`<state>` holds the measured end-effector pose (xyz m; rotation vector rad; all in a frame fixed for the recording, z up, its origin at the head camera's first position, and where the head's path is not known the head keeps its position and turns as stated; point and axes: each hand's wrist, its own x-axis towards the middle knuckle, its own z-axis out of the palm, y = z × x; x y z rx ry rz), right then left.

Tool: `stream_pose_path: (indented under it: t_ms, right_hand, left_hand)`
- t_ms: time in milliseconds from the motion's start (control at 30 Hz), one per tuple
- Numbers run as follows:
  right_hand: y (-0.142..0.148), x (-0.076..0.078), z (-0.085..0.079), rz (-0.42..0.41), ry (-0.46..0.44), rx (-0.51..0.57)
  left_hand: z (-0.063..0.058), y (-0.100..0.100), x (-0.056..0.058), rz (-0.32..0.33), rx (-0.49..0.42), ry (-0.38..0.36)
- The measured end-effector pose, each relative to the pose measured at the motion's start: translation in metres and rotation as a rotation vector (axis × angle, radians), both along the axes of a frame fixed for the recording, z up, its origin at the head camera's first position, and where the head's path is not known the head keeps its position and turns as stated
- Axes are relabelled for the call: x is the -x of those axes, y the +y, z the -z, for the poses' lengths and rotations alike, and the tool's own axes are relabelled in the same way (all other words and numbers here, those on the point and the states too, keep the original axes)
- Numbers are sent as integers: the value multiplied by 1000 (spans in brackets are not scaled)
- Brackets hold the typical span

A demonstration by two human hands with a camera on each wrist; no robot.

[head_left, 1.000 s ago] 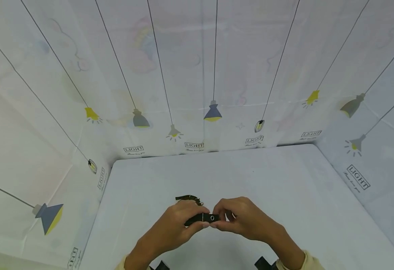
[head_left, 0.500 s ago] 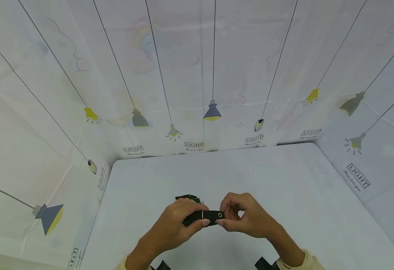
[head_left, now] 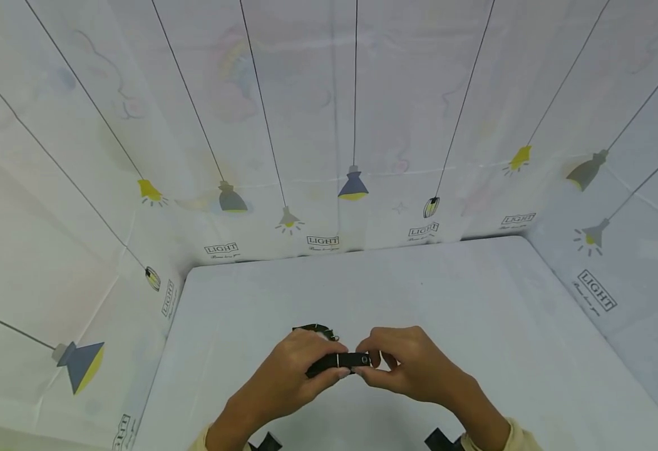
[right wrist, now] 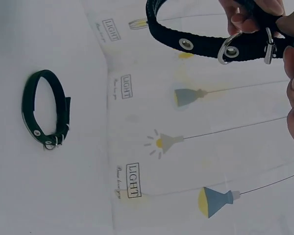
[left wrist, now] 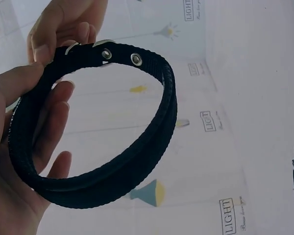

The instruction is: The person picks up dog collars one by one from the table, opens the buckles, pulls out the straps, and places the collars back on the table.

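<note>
A black pet collar (head_left: 351,359), closed into a loop, is held up between both hands above the white table. My left hand (head_left: 299,371) grips its band, with the thumb on one side and the fingers inside the loop, as the left wrist view shows. My right hand (head_left: 416,364) pinches the strap near the metal buckle (right wrist: 269,50). A D-ring (right wrist: 222,50) and metal eyelets (right wrist: 185,44) sit along the collar beside the buckle. Behind the left hand, a second, dark green collar (right wrist: 28,105) lies buckled on the table.
The white table (head_left: 447,294) has a raised rear edge line against a curtain (head_left: 329,125) printed with hanging lamps. Black straps (head_left: 441,438) show at both wrists near the bottom of the head view.
My right hand first shifted right and slightly up along the strap, then came back closer to the left hand. The left hand keeps its grip on the collar with little movement.
</note>
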<state>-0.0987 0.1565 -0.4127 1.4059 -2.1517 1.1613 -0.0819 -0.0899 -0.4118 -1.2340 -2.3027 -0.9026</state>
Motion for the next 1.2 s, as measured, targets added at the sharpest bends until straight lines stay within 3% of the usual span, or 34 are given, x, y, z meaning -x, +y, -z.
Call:
stream_pose_path:
  t_ms: [233,433,567,867,1200]
  right_hand:
    - [3,1,3,-35,-152,47]
    - [3,2,7,-54,-248,153]
    - [2,3,11,-55,-243,207]
    - [7,11,18,-131,-196,375]
    - [7,7,9,-91,-215,292]
  left_hand:
    - [-1,2,-2,-56,-24,-45]
    - [2,2,-2,-65,-86,-139]
    - [2,3,-4,-73,-134,-213]
    - [1,6,-4,-34,-211,-272]
    - [1,5,-3,-10,-209,-256]
